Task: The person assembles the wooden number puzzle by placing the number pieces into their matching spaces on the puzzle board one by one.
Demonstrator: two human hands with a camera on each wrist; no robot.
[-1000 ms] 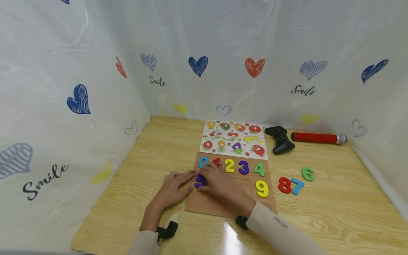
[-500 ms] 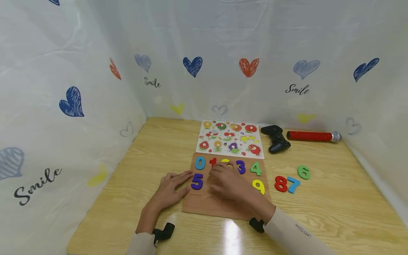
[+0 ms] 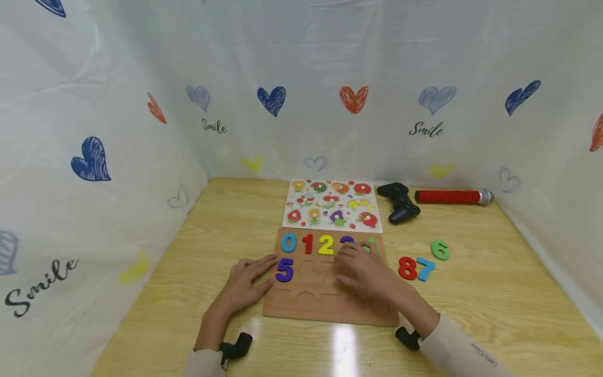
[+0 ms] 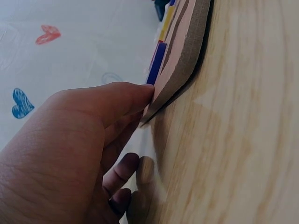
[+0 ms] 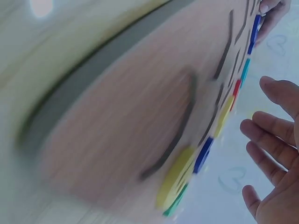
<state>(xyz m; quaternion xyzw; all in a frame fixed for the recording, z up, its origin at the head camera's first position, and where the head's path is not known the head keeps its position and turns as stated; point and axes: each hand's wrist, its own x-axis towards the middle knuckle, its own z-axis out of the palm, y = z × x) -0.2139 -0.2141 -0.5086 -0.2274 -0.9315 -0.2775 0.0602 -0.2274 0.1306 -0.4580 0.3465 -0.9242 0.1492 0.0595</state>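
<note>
My left hand (image 3: 247, 283) rests its fingertips against the left edge of a brown wooden number board (image 3: 306, 310), beside the purple 5 (image 3: 285, 270). Over the board's right half hovers my right hand (image 3: 365, 269); the right wrist view shows its fingers spread and holding nothing. Seated along the back row are the blue 0 (image 3: 289, 242), red 1 (image 3: 307, 244) and yellow 2 (image 3: 326, 245). The right hand partly covers the purple 3 and green 4 in the head view. It hides the yellow 9 (image 5: 175, 179) there, which shows in the right wrist view.
Right of the board lie a red 8 (image 3: 407, 268), a blue 7 (image 3: 426, 269) and a green 6 (image 3: 440, 250). Behind it are a fruit puzzle board (image 3: 346, 213), a black game controller (image 3: 399, 203) and a red microphone (image 3: 447, 197). A printed curtain encloses the table.
My right hand has left the purple 5, which now lies uncovered in the board, and has moved right across the board. The left hand has stayed at the board's left edge.
</note>
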